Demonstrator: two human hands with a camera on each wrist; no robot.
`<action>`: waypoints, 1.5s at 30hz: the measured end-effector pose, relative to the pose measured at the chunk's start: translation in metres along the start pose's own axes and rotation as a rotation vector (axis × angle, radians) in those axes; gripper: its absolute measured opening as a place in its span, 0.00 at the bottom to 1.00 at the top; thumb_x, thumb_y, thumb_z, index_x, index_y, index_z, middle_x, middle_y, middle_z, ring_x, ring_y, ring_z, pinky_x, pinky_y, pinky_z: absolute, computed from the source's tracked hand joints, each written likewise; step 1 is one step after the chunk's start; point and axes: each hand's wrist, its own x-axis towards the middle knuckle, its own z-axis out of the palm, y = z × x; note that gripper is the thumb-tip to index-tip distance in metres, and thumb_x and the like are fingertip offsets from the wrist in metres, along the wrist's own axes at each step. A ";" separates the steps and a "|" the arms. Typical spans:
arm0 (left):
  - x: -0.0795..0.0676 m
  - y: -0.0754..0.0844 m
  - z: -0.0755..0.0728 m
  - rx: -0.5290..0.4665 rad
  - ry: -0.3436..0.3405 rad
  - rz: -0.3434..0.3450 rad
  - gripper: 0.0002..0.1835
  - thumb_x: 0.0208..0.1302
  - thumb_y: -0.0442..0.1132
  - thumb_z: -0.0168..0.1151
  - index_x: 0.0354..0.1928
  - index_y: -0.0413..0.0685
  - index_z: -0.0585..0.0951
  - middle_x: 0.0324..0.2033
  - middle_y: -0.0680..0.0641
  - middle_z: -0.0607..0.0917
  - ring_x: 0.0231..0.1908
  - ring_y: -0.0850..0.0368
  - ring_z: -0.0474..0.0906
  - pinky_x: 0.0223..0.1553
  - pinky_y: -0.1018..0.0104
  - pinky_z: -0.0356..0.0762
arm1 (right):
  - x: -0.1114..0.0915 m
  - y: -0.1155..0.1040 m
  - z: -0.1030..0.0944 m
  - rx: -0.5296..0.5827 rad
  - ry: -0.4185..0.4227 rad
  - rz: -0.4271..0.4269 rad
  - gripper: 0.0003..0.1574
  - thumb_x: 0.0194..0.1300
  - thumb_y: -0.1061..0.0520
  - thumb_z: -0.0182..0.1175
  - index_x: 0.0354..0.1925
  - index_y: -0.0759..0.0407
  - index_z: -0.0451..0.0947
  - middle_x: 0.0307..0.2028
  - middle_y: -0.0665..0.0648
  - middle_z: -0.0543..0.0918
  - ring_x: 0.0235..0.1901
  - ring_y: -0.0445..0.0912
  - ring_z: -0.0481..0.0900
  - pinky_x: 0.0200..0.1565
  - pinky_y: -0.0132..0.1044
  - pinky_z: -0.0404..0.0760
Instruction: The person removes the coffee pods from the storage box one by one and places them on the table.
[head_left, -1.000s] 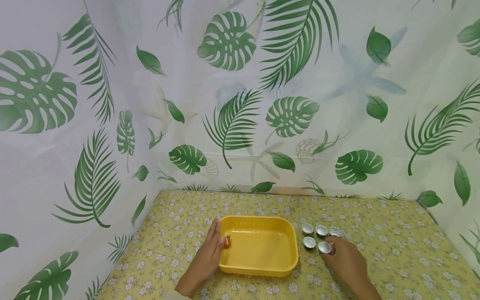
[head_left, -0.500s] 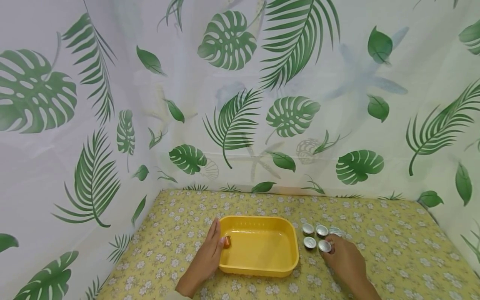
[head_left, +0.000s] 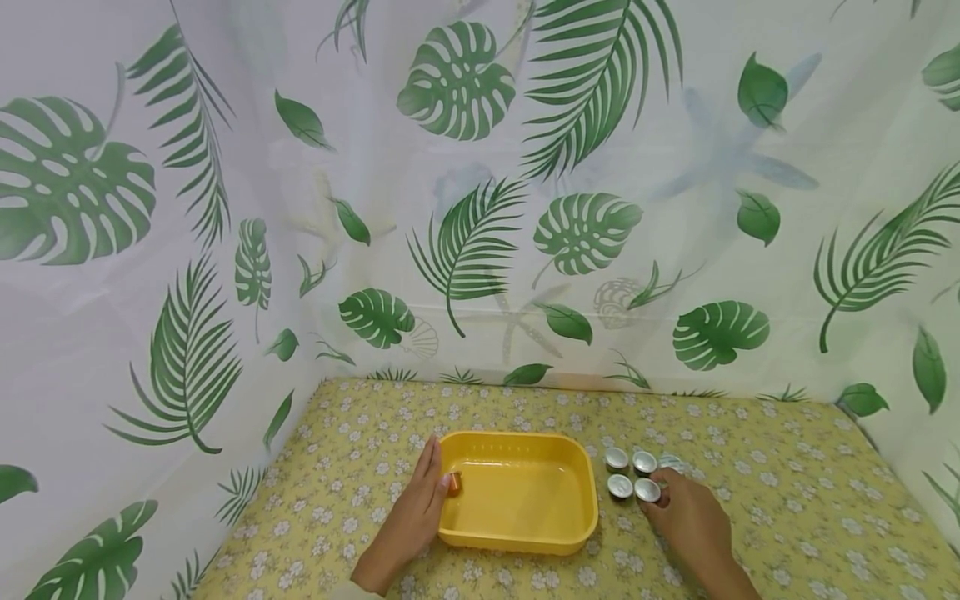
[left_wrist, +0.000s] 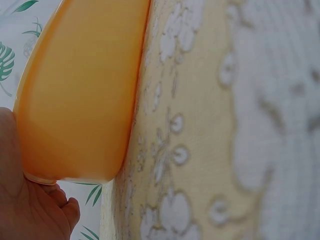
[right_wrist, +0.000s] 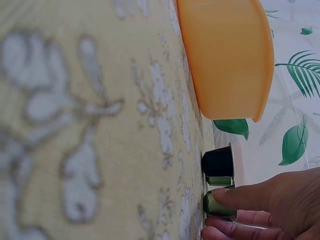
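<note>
My left hand (head_left: 407,515) grips the left wall of a yellow plastic tray (head_left: 517,508), thumb inside the rim and fingers outside. A small copper-coloured coffee capsule (head_left: 454,482) lies in the tray beside that thumb. To the tray's right, my right hand (head_left: 696,518) pinches a green coffee capsule (right_wrist: 214,207), its silver lid facing up. Close by stand three more capsules, lids up: a near-left capsule (head_left: 620,487), a far-left capsule (head_left: 617,458) and a far-right capsule (head_left: 644,462). With the held one they form a tight two-by-two group. A black capsule body (right_wrist: 218,161) shows in the right wrist view.
A shiny silver striped item (head_left: 670,463) lies just behind my right fingers, partly covered by them. The table wears a yellow flowered cloth (head_left: 810,500). White curtains with green leaves (head_left: 480,250) enclose the back and sides.
The green capsule in my right hand has shifted slightly left, closer to the near-left capsule. My left hand and the tray have stayed in place.
</note>
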 end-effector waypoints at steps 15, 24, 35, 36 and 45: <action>0.000 0.001 0.000 -0.002 -0.006 -0.009 0.33 0.85 0.49 0.35 0.81 0.46 0.39 0.80 0.50 0.34 0.78 0.46 0.43 0.73 0.43 0.54 | -0.009 -0.004 -0.010 0.038 -0.002 0.019 0.29 0.57 0.63 0.73 0.57 0.68 0.79 0.28 0.51 0.85 0.21 0.41 0.77 0.18 0.40 0.72; 0.000 -0.002 0.001 0.000 0.001 0.016 0.33 0.85 0.48 0.35 0.80 0.43 0.40 0.80 0.46 0.35 0.78 0.44 0.42 0.73 0.42 0.54 | -0.015 -0.016 -0.023 0.024 0.006 -0.027 0.26 0.57 0.68 0.72 0.55 0.67 0.80 0.30 0.51 0.84 0.18 0.42 0.74 0.17 0.39 0.68; 0.000 -0.002 0.000 -0.019 -0.009 0.007 0.33 0.85 0.49 0.36 0.80 0.45 0.40 0.80 0.49 0.34 0.78 0.45 0.42 0.73 0.43 0.54 | -0.018 -0.041 -0.034 0.016 0.007 -0.062 0.21 0.57 0.64 0.74 0.50 0.63 0.84 0.30 0.49 0.84 0.23 0.41 0.80 0.17 0.38 0.72; 0.000 -0.002 0.000 -0.021 -0.009 0.007 0.33 0.85 0.49 0.35 0.80 0.45 0.40 0.80 0.49 0.34 0.78 0.45 0.42 0.73 0.42 0.54 | -0.019 -0.044 -0.034 0.018 0.009 -0.065 0.20 0.57 0.64 0.74 0.49 0.62 0.85 0.30 0.49 0.85 0.24 0.42 0.80 0.18 0.38 0.73; 0.000 -0.001 -0.001 -0.020 -0.004 -0.003 0.33 0.85 0.48 0.36 0.81 0.48 0.39 0.80 0.51 0.36 0.78 0.43 0.45 0.73 0.41 0.55 | -0.020 -0.066 -0.034 0.053 -0.004 -0.106 0.15 0.59 0.61 0.74 0.46 0.58 0.86 0.30 0.46 0.84 0.28 0.42 0.82 0.25 0.38 0.79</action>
